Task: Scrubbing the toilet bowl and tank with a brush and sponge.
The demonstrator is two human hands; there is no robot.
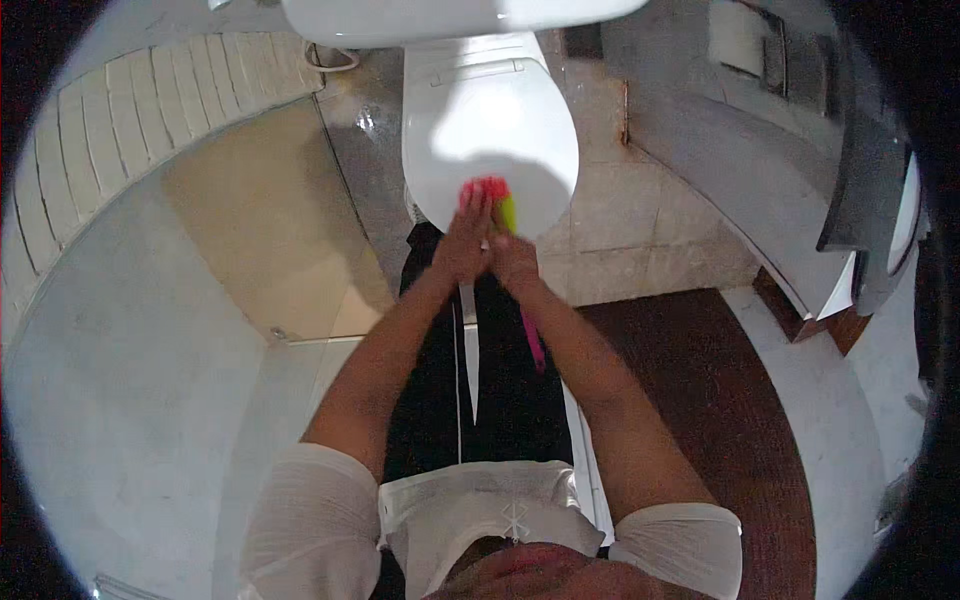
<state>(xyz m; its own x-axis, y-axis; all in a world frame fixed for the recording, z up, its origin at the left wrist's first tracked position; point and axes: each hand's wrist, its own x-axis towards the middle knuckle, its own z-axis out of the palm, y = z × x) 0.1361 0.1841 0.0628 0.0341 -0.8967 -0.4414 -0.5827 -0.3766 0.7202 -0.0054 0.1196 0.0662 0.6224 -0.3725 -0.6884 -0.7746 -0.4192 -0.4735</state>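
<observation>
A brush (505,210) with pink bristles and a yellow-green side is held over the front of the closed white toilet lid (487,112). Its pink handle runs back under my right forearm. My right hand (515,262) is closed around the brush just behind its head. My left hand (471,236) lies against the brush head from the left, fingers pointing forward and touching the pink part. Slight blur hides whether the fingers grip it or only rest on it.
A white cistern (465,19) stands behind the lid. On the left are a glass panel (135,375) and a slatted white surface (150,105). A dark brown mat or floor panel (720,420) and a grey cabinet (720,180) are on the right.
</observation>
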